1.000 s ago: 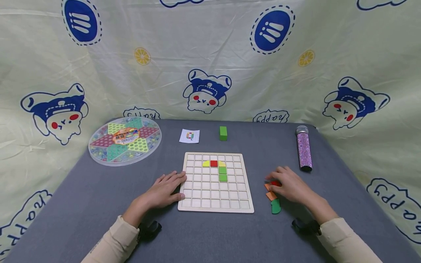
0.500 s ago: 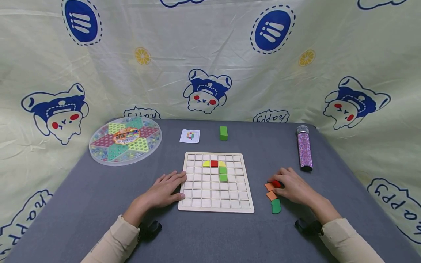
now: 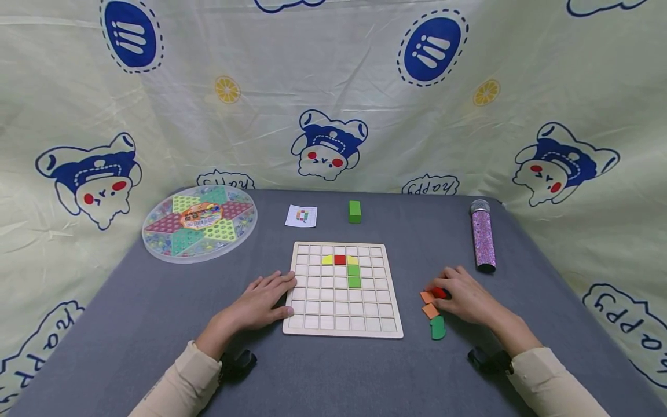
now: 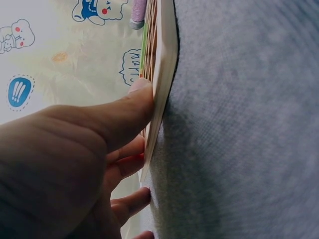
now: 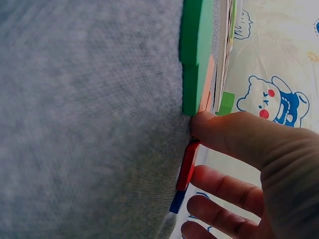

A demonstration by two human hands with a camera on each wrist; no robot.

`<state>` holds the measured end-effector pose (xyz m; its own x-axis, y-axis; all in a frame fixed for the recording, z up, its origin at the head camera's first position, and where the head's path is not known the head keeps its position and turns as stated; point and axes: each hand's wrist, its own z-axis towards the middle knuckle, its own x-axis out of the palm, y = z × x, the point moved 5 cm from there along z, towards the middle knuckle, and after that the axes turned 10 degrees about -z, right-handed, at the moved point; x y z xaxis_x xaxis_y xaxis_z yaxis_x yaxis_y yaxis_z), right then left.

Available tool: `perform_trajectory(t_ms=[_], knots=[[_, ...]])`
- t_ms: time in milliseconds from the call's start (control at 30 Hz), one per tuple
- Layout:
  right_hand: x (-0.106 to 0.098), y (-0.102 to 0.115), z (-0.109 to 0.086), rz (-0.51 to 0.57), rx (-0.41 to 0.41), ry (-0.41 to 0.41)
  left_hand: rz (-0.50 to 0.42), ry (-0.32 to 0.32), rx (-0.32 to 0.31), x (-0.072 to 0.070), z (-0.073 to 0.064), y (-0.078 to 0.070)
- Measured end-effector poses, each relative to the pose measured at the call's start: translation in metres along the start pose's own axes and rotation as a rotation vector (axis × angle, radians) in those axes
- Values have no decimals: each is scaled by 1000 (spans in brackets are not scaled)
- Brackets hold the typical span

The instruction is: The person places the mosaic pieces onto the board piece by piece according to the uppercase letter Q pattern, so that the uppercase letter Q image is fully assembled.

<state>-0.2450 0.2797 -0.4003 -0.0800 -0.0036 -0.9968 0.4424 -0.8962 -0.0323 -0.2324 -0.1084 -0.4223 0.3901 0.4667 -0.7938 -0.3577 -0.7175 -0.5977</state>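
Observation:
In the head view my left hand point(image 3: 263, 302) rests at the left edge of a square wooden grid board point(image 3: 323, 307), fingers extended. The left wrist view shows its thumb point(image 4: 127, 112) on the board's side. My right hand point(image 3: 464, 296) pinches a red tile point(image 3: 440, 292) between thumb and fingers, low at the tablecloth. Just left of that hand lie two orange tiles point(image 3: 430, 311), with a green rounded tile point(image 3: 438, 328) nearer me. On the board's grid sit a red square point(image 3: 340, 260), two yellow pieces point(image 3: 327, 260) and two green squares point(image 3: 354, 282).
Behind the board lie a small printed card point(image 3: 301, 216) and a green block point(image 3: 355, 212). A round Chinese checkers box point(image 3: 200, 249) stands at back left, a glittery pink microphone point(image 3: 483, 237) at right. A blue piece point(image 5: 177, 201) shows beyond the red tile in the right wrist view.
Over the last second my right hand has shifted slightly right, its fingers closing around the red tile. My left hand and the board stay put.

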Motion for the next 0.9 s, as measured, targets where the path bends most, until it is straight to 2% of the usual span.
perform_trajectory(t_ms=[400, 900], knots=[[-8, 10, 5, -2, -3, -42, 3, 2, 3, 1, 1, 1], [-20, 56, 37, 23, -68, -78, -15, 0, 27, 1, -1, 0]])
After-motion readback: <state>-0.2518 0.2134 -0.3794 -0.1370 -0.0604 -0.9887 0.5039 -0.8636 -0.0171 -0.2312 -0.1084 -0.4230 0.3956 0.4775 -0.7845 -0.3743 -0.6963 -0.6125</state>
